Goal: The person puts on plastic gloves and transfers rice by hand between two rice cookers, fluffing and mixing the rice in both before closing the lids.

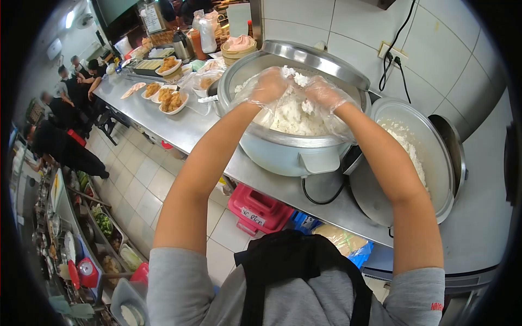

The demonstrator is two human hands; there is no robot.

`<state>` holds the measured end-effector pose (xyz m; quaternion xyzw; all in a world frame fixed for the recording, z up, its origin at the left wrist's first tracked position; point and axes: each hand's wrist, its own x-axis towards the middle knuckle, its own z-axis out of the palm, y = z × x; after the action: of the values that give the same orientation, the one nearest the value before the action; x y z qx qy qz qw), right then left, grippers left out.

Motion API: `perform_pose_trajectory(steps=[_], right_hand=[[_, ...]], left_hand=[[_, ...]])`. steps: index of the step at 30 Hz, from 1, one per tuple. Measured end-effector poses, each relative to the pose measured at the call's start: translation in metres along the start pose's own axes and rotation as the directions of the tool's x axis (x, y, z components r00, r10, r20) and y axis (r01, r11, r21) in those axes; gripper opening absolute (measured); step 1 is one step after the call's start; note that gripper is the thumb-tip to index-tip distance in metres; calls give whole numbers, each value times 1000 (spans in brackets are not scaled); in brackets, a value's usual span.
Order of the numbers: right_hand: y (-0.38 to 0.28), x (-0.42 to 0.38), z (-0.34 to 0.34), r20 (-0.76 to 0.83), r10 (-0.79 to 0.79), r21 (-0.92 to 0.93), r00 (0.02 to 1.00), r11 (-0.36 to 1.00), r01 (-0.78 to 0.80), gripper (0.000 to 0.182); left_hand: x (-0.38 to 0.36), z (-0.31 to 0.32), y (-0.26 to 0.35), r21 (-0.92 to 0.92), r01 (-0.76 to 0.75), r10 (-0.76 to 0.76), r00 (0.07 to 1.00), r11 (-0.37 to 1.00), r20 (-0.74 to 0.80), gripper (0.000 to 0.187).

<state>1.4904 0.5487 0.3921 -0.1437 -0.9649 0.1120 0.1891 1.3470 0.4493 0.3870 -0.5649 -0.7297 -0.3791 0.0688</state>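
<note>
A large rice cooker (288,155) stands on the steel counter, filled with white rice (296,119). Both my hands are over its opening in clear plastic gloves. My left hand (270,86) is curled at the left part of the rice, its fingertips partly hidden by glove and grains. Opposite it, my right hand (324,93) has its fingers bent around rice, with white clumps between the two hands. The metal lid (321,66) leans across the cooker's back rim.
A second pot (447,201) with rice inside stands at the right. Bowls of fried food (173,101) line the steel counter (163,124) to the left. Below sits a pink lidded box (258,204). Cords (385,73) hang from the wall socket. Several people stand far left.
</note>
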Motion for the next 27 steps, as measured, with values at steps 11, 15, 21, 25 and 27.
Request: perform_pose_trajectory(steps=[11,15,21,25,27], right_hand=[[-23,-28,-41,158,196,141,968,966,-219,61],[-11,-30,-21,110,285,118,952,947,-297,49],[0,-26,10,-38,139,-195,990,970,-143,56],[-55,-16,-15,434,141,-121,890,988,-97,73],[-51,-10,-11,660,124,9,741,985,-173,66]], left_hand=[[-5,-54,15,-25,105,-70,806,994,587,58],[-1,-26,-7,111,-15,-39,882,994,470,47],[-7,-16,1,206,0,-62,955,979,291,54],[-10,-23,20,228,-138,-98,611,964,786,49],[-12,-19,24,259,-185,-159,428,948,890,47]])
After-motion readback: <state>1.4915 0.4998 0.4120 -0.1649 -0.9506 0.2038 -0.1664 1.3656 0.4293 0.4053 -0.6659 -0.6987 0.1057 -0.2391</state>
